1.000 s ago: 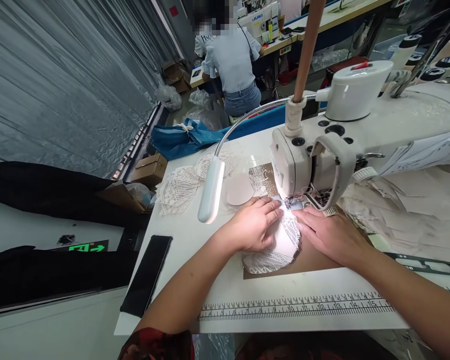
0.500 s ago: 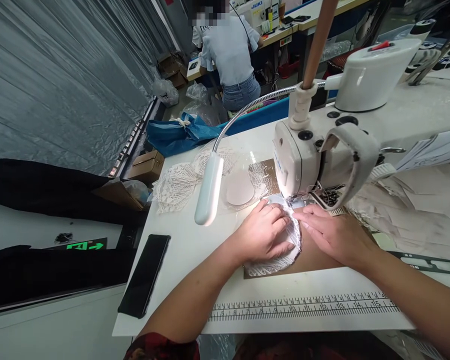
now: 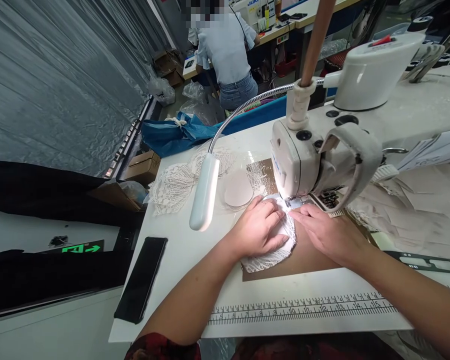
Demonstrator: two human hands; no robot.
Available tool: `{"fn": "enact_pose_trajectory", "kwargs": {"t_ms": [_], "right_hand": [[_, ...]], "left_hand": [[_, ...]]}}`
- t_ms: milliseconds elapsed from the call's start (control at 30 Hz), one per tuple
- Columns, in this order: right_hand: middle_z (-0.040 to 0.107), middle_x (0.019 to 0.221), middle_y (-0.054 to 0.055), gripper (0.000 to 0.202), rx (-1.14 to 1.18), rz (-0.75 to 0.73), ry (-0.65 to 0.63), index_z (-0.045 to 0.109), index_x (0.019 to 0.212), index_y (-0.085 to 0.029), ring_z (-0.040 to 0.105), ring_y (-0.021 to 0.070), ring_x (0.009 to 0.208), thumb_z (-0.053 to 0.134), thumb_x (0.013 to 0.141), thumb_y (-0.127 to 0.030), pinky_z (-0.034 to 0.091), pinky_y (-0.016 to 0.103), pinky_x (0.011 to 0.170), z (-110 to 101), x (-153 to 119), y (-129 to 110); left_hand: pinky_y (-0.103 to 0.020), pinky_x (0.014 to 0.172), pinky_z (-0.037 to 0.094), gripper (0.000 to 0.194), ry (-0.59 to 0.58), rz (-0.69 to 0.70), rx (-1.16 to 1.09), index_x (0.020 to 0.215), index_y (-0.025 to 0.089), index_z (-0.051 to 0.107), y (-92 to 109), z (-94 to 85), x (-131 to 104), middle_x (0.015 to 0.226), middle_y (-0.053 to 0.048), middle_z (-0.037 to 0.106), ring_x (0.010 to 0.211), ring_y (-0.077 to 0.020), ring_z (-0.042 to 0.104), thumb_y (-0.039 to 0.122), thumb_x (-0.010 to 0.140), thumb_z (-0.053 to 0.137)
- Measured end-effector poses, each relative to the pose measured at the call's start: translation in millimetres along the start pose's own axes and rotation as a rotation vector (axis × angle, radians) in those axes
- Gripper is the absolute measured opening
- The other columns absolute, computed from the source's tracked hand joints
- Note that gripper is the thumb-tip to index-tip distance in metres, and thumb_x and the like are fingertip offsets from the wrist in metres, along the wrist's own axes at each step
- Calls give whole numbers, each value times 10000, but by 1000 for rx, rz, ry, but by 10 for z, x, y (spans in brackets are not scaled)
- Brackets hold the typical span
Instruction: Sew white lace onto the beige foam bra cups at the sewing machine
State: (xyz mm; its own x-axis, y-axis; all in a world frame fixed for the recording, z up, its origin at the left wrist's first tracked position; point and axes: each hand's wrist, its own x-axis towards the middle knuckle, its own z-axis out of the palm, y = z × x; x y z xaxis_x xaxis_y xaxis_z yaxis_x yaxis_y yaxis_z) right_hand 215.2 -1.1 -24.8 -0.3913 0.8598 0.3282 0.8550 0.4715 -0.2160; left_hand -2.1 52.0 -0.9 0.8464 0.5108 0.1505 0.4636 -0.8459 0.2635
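A white lace piece (image 3: 268, 261) with a rounded edge lies under the needle end of the sewing machine (image 3: 294, 160). My left hand (image 3: 260, 227) rests on top of it, palm down, with its fingers spread over the lace. From the other side, my right hand (image 3: 326, 232) has its fingertips together at the lace's right edge, close to the presser foot (image 3: 288, 202). The thumb lies just below the index finger, and the rest of its fingers are partly hidden. Beneath the lace is a brown plate (image 3: 311, 257) on the white table.
A lamp (image 3: 204, 192) on a bendy neck hangs left of the machine. More lace (image 3: 172, 187) and a pale rounded piece (image 3: 239, 188) lie behind my left hand. A black phone (image 3: 140, 280) is at left, pale fabric pieces (image 3: 423, 210) at right. A co-worker (image 3: 228, 55) sits beyond.
The lace piece has shifted and turned slightly under the presser foot, its lower edge further up, and both hands have moved with it. The whole view has also shifted a little.
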Motion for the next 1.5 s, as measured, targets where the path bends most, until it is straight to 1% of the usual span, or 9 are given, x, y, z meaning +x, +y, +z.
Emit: {"fn": "enact_pose_trajectory", "kwargs": {"t_ms": [167, 367, 533, 667, 967, 1100, 1267, 1400, 1500], "right_hand": [[667, 816, 40, 386, -7, -2, -25, 723, 1056, -218, 467, 128, 567, 433, 841, -82, 284, 281, 482, -17, 2, -8], [652, 778, 40, 354, 2, 15, -61, 724, 1014, -236, 472, 137, 574, 415, 879, -130, 278, 288, 494, -53, 17, -31], [663, 783, 50, 387, -26, 4, -35, 715, 1076, -201, 507, 142, 587, 419, 852, -93, 294, 289, 489, -4, 1, -19], [674, 793, 51, 396, -39, 19, -20, 701, 1119, -187, 527, 143, 590, 427, 851, -87, 301, 287, 478, 25, -5, -20], [676, 786, 67, 388, -90, 10, -13, 710, 1094, -194, 542, 155, 607, 413, 865, -94, 331, 280, 494, 16, 12, -32], [708, 878, 74, 413, -30, 12, -17, 700, 1132, -213, 569, 159, 643, 400, 871, -99, 376, 270, 516, 17, -7, -5], [713, 870, 67, 412, 33, -1, -48, 694, 1153, -204, 609, 166, 696, 373, 909, -121, 473, 276, 638, 32, -42, 48], [707, 868, 72, 422, 49, 32, -119, 668, 1222, -199, 614, 162, 690, 382, 920, -133, 472, 268, 606, 48, -50, 63], [703, 882, 81, 423, 65, 39, -127, 672, 1222, -207, 629, 176, 756, 382, 920, -142, 490, 267, 642, 74, -33, 66]], "left_hand": [[-528, 1126, 283, 429, 17, 33, 73, 1201, 98, 600, 12, 9, -12, 1264, -162, 605, 1219, -308, 509, 401, 929, 464], [-501, 1077, 396, 390, 21, 106, 38, 1261, 109, 583, 7, 51, -17, 1303, -164, 607, 1215, -281, 538, 254, 939, 419], [-475, 1021, 466, 388, 38, 128, 25, 1255, 97, 593, -25, 73, -8, 1307, -159, 610, 1184, -285, 555, 255, 939, 432], [-438, 1016, 464, 404, 32, 110, 54, 1283, 65, 567, -21, 81, 3, 1332, -154, 593, 1199, -283, 531, 258, 956, 430], [-432, 992, 450, 362, -14, 58, 52, 1271, 106, 577, -16, 71, 15, 1342, -130, 593, 1183, -262, 534, 205, 976, 391], [-441, 1012, 431, 358, -3, 72, 51, 1275, 100, 574, -31, 76, 16, 1334, -126, 601, 1190, -259, 531, 194, 975, 402], [-461, 1015, 417, 353, 11, 55, 62, 1276, 107, 572, -53, 90, 29, 1329, -134, 602, 1198, -277, 531, 206, 973, 422], [-453, 1003, 421, 361, 39, 32, 71, 1271, 95, 574, -71, 88, 45, 1293, -143, 624, 1180, -279, 542, 255, 990, 412], [-445, 981, 431, 380, 59, 9, 86, 1274, 84, 568, -81, 91, 50, 1271, -152, 633, 1166, -282, 546, 288, 995, 412]]}}
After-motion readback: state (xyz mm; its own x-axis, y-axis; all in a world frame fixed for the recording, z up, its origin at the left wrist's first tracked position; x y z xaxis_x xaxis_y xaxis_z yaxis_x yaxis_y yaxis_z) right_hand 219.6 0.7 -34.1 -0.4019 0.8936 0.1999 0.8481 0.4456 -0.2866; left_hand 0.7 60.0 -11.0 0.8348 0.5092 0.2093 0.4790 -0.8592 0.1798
